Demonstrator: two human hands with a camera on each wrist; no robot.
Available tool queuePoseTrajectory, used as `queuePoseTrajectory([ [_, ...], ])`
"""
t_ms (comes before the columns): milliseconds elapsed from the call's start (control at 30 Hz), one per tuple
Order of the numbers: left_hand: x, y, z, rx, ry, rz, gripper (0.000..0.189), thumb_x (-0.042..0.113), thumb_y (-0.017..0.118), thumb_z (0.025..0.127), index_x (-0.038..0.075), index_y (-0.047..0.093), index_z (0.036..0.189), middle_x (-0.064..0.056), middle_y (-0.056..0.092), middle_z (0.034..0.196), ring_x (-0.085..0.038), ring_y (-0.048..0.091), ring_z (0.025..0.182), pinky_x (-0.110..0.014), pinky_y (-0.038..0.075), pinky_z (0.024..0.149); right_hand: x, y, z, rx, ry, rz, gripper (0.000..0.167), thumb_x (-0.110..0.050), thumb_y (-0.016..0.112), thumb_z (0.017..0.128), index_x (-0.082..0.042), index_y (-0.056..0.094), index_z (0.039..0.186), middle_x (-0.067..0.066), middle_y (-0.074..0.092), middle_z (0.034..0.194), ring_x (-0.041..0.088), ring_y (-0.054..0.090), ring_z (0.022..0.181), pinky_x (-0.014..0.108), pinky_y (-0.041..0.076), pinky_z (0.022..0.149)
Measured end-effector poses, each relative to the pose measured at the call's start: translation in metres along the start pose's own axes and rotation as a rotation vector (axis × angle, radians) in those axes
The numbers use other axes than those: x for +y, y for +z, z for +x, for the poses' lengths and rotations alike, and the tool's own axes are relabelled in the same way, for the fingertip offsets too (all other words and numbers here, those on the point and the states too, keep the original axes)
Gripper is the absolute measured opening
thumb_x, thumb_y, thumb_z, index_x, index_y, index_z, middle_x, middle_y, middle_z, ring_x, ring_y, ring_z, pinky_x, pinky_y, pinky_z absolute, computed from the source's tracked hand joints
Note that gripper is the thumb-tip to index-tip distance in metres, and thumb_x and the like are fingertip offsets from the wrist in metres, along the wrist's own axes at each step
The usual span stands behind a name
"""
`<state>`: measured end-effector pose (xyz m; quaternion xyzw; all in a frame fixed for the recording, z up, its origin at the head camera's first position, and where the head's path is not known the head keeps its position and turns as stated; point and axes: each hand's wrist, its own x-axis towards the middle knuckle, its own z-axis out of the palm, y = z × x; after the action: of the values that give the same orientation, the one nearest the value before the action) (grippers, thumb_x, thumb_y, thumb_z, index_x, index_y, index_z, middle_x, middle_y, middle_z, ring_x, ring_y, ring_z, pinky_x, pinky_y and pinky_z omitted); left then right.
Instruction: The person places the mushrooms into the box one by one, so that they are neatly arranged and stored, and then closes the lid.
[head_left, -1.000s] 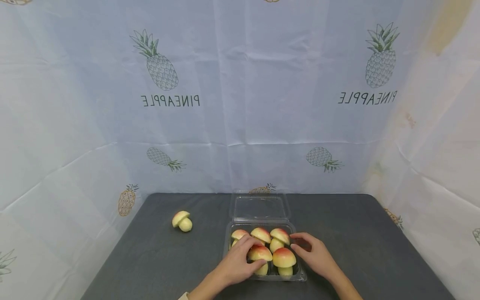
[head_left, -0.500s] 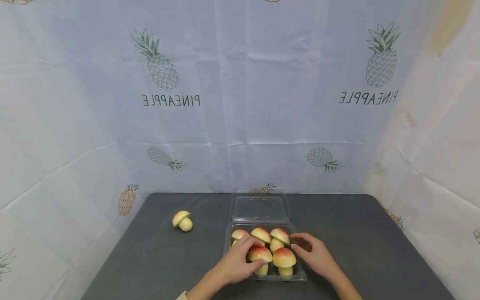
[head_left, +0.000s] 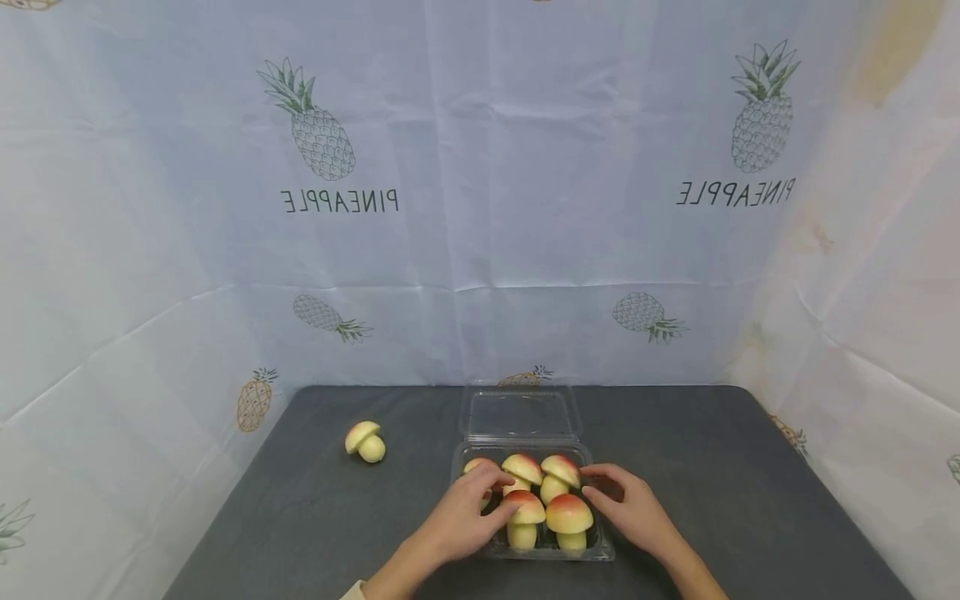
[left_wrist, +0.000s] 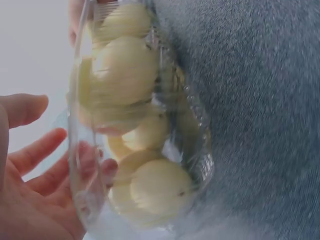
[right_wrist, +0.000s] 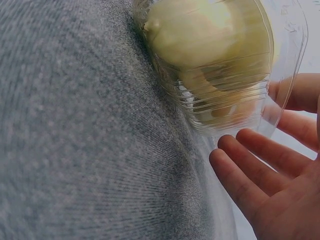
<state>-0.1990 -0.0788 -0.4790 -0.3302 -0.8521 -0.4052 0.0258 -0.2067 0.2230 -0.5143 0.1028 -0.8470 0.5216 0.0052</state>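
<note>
A clear plastic clamshell box (head_left: 600,553) lies on the dark table with several model mushrooms in it, cream with red-flushed caps. My left hand (head_left: 459,518) hovers over the box's left part, fingers spread, with its thumb close to the front middle mushroom (head_left: 523,533). It partly hides the back left mushroom (head_left: 478,464). At the box's right side is my right hand (head_left: 636,510), fingertips by the rim near the back right mushroom (head_left: 560,473). The left wrist view has the left hand (left_wrist: 45,185) beside the box wall; in the right wrist view, loose fingers (right_wrist: 240,172) lie alongside it.
One more mushroom (head_left: 365,442) lies on its side at the table's far left. The box's lid (head_left: 521,414) is folded back toward the cloth backdrop (head_left: 480,208) printed with pineapples. Dark tabletop (head_left: 300,533) extends on both sides of the box.
My left hand has drawn back slightly to the left, off the front middle mushroom, which now shows more fully. The right hand stays in nearly the same place.
</note>
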Motion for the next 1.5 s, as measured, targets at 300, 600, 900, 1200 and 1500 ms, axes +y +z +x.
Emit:
queuePoseTrajectory([
  [300,0.004,-0.012,0.0,0.059,0.033,-0.004,0.019,0.023,0.065,0.102,0.01,0.067,0.115,-0.006,0.066,0.112,-0.025,0.065,0.102,-0.034,0.057,0.084,0.001,-0.001,-0.001,-0.001,-0.004,-0.011,0.036,-0.026,0.071,0.097,-0.007,0.067,0.127,0.01,0.067,0.125,0.03,0.065,0.112,0.026,0.055,0.087],
  [600,0.001,-0.026,-0.006,0.118,0.02,0.021,0.018,0.021,0.064,0.102,0.012,0.069,0.116,0.0,0.067,0.108,-0.019,0.064,0.099,-0.039,0.058,0.082,0.0,0.0,0.0,0.0,-0.006,-0.018,0.036,-0.027,0.071,0.097,-0.007,0.066,0.127,0.011,0.066,0.125,0.031,0.065,0.113,0.027,0.055,0.087],
  [900,-0.009,-0.043,-0.022,0.152,-0.009,0.032,0.016,0.021,0.064,0.103,0.007,0.07,0.11,0.001,0.066,0.105,-0.009,0.062,0.096,-0.035,0.059,0.081,0.0,0.0,0.0,0.003,-0.01,-0.028,0.037,-0.028,0.071,0.098,-0.007,0.066,0.127,0.01,0.067,0.125,0.027,0.066,0.11,0.026,0.055,0.085],
  [1200,-0.016,-0.058,-0.031,0.224,-0.03,0.078,0.007,0.019,0.067,0.101,0.017,0.071,0.106,0.015,0.063,0.102,-0.006,0.061,0.093,-0.034,0.058,0.08,0.0,0.001,0.0,0.009,-0.013,-0.025,0.036,-0.027,0.071,0.098,-0.007,0.066,0.127,0.01,0.067,0.126,0.028,0.066,0.111,0.026,0.055,0.086],
  [1500,-0.029,-0.069,-0.031,0.318,-0.04,0.1,0.009,0.012,0.07,0.097,0.016,0.072,0.105,0.011,0.066,0.101,-0.006,0.062,0.092,-0.036,0.059,0.078,0.0,0.002,0.0,0.011,-0.012,-0.019,0.036,-0.025,0.071,0.098,-0.007,0.066,0.128,0.011,0.066,0.126,0.031,0.065,0.113,0.026,0.055,0.086],
])
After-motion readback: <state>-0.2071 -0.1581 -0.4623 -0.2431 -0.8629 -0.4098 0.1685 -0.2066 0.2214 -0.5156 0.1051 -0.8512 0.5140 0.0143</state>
